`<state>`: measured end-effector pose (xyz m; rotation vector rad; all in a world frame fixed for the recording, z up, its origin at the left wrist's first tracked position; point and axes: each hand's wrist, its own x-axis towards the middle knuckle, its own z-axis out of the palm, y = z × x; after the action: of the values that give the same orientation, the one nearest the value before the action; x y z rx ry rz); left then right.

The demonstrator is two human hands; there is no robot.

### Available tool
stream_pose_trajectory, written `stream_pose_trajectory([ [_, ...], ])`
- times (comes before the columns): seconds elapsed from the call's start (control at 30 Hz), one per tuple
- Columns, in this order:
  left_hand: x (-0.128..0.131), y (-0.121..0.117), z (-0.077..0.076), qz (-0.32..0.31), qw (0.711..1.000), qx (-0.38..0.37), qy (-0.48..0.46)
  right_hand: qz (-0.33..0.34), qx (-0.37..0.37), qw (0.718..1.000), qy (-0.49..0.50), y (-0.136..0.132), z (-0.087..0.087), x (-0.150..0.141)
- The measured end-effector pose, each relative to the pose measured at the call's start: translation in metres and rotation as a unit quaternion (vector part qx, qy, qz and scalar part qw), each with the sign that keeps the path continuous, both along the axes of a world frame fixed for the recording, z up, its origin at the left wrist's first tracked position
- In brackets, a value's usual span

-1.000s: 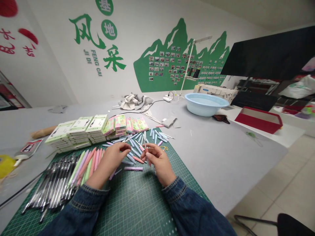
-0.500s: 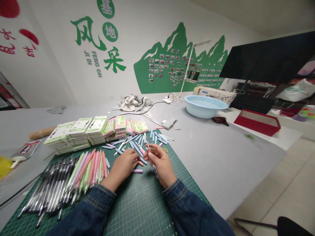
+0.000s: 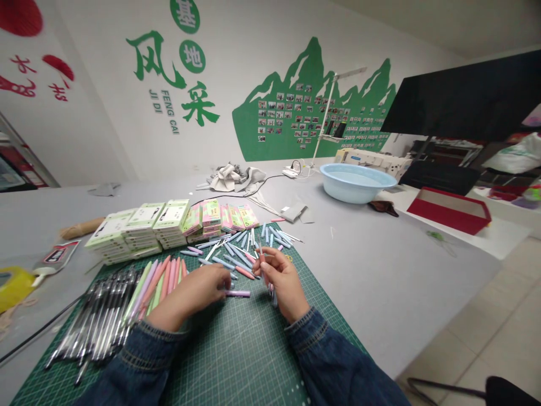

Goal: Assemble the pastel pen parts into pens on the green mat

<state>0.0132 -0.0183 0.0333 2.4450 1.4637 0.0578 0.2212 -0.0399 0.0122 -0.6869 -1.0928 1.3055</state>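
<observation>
My right hand [image 3: 281, 276] pinches a coral pen [image 3: 262, 264], held nearly upright with its pale thin end up. My left hand [image 3: 203, 288] hovers left of it with curled fingers; what they hold, if anything, is hidden. Just by its fingertips a purple pen barrel [image 3: 240, 294] lies on the green cutting mat [image 3: 249, 349]. Beyond both hands, blue pen barrels [image 3: 231, 260] and thin white refills [image 3: 291, 235] are scattered, with a coral piece [image 3: 244, 272] among them. Partly behind my left wrist lie coloured pens [image 3: 154, 282], beside a heap of clear pens with black parts [image 3: 95, 316].
Stacked white-green boxes [image 3: 141, 228] and pink-green boxes [image 3: 211, 215] stand behind the pens. A blue basin [image 3: 357, 183] and red box [image 3: 450, 210] are at the right. Grey cloth [image 3: 236, 177], a yellow tape roll [image 3: 14, 287] and a black cable [image 3: 46, 324] lie on the table.
My left hand has moved left and slightly down, away from my right hand, uncovering more of the purple barrel. My right hand still holds the coral pen. The view has shifted slightly left.
</observation>
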Motion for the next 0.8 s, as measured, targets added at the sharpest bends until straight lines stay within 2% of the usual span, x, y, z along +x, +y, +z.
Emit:
stream_pose_trajectory([
  [0.2, 0.021, -0.007, -0.011, 0.013, 0.999, 0.049, 0.001, -0.002, -0.003, 1.0, -0.009, -0.001, -0.001, 0.0],
  [0.37, 0.022, -0.006, -0.015, 0.041, 0.994, 0.099, -0.003, -0.006, -0.009, 1.0, -0.009, -0.001, 0.002, -0.001],
  [0.57, 0.017, -0.006, -0.006, 0.063, 0.994, 0.085, -0.032, -0.002, -0.012, 1.0, -0.004, -0.002, 0.004, -0.001],
  [0.63, 0.016, -0.01, -0.001, 0.026, 0.997, 0.05, -0.052, -0.001, -0.012, 1.0, -0.001, -0.001, 0.003, -0.001],
  [0.7, 0.017, -0.015, 0.002, -0.035, 0.998, -0.016, -0.057, 0.0, -0.013, 1.0, 0.0, -0.001, 0.001, 0.0],
  [0.8, 0.02, -0.023, -0.002, -0.096, 0.991, -0.083, -0.048, -0.002, -0.013, 1.0, -0.001, 0.0, 0.0, 0.0],
])
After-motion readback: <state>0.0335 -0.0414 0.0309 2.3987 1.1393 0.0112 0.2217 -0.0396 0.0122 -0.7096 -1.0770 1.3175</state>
